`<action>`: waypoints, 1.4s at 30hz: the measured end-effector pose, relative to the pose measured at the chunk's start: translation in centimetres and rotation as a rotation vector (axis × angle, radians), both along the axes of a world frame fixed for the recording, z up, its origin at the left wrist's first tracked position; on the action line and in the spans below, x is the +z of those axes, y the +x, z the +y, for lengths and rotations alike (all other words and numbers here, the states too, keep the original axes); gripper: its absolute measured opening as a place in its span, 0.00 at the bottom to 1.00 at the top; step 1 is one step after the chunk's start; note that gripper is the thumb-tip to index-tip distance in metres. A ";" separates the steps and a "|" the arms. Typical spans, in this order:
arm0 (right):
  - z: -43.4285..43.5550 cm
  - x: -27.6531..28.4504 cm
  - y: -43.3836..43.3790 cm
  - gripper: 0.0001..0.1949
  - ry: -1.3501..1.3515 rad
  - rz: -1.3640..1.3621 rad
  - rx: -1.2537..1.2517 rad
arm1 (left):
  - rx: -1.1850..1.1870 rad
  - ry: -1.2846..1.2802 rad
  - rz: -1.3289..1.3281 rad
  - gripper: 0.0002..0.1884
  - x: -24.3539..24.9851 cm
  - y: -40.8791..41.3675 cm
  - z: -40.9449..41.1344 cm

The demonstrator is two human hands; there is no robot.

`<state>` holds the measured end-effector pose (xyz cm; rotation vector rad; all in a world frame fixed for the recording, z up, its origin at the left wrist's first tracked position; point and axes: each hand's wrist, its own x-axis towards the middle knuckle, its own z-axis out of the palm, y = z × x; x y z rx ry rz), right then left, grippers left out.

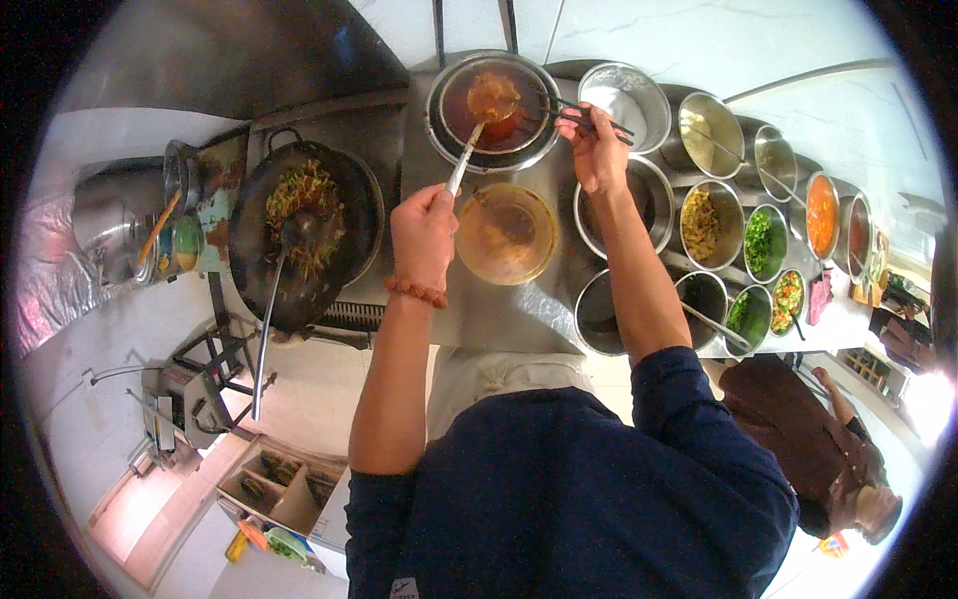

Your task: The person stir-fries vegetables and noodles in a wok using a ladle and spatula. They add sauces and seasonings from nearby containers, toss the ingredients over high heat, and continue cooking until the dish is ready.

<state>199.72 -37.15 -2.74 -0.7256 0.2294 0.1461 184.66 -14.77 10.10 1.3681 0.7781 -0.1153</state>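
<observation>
My left hand (423,224) is closed around the pale handle of a ladle (465,159). Its bowl is over or in a round metal pot (454,142) of reddish-brown liquid, and orange-brown food (494,93) rests in it. Black chopsticks (591,126) are held in my right hand (596,150), their tips pointing left over the same pot. Whether the tips touch the food is hard to tell. Just below the pot, a round translucent tub (507,234) with brownish residue or liquid stands on the steel counter (441,318).
At left, a black wok (251,254) holds chopped fried food and a long-handled ladle (268,337). Several metal containers crowd the right, including a bowl of white contents (625,101), chopped greens (760,239) and orange sauce (821,213). Another person (801,434) stands at lower right.
</observation>
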 end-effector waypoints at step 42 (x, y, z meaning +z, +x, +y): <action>18.2 13.5 -3.2 0.13 -0.321 -0.552 0.477 | -0.116 0.350 -0.025 0.14 -4.1 -1.3 2.4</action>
